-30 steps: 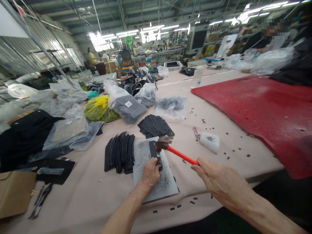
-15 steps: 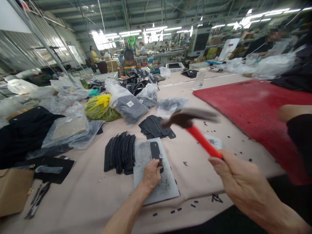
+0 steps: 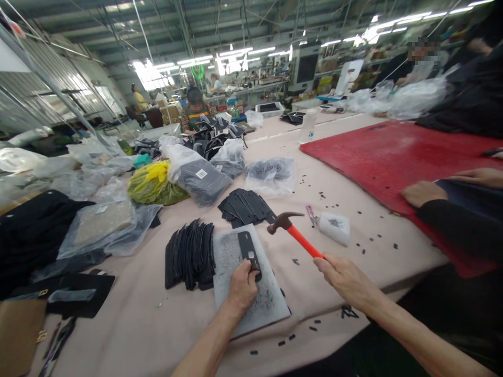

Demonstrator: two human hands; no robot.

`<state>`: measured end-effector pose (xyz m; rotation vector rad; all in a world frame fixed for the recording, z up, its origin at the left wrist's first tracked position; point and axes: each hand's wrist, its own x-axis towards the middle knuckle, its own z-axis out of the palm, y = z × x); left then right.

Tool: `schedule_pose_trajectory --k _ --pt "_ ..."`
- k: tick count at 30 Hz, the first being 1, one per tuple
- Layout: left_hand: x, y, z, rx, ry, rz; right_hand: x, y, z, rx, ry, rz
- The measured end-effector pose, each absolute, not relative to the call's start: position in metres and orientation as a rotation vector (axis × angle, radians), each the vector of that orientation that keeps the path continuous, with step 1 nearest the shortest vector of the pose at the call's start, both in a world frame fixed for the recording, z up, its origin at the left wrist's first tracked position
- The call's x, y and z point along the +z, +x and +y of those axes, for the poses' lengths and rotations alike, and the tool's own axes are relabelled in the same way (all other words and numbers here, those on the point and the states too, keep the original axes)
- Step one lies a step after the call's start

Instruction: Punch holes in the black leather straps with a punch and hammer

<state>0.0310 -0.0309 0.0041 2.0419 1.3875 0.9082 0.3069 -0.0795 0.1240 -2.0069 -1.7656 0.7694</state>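
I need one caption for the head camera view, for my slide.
Right hand grips a hammer; left hand holds a metal tool over a black piece atop a speckled board.

- On the clear bag (image 3: 275,184), mid-frame, I see dark handwritten capitals (image 3: 269,168); I can perhaps make out "PIS" within them, but not the whole word.
- On the grey bag (image 3: 206,188), left of centre, I see a white label (image 3: 201,174), its print too small for me.
- On the bottle (image 3: 308,123), upper right of centre, I see a blue mark (image 3: 311,134) I can't read.
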Motion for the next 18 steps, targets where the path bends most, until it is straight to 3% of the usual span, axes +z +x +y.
schedule_pose_trajectory --k 2,4,8,12,18 --pt "0.004 0.030 -0.031 0.902 2.016 1.375 0.081 0.310 -0.078 0.819 -2.178 -1.750" --pt "0.003 0.029 -0.030 0.893 1.989 1.364 0.049 0.305 -0.079 0.613 -2.290 -1.809" --pt "0.004 0.029 -0.029 0.861 1.981 1.372 0.037 0.263 -0.078 0.226 -1.972 -1.960" --pt "0.007 0.031 -0.030 0.849 1.985 1.377 0.048 0.205 -0.071 0.431 -1.639 -1.972" --pt "0.029 0.031 -0.023 0.964 1.672 1.511 0.027 0.177 -0.069 0.524 -1.699 -1.801"
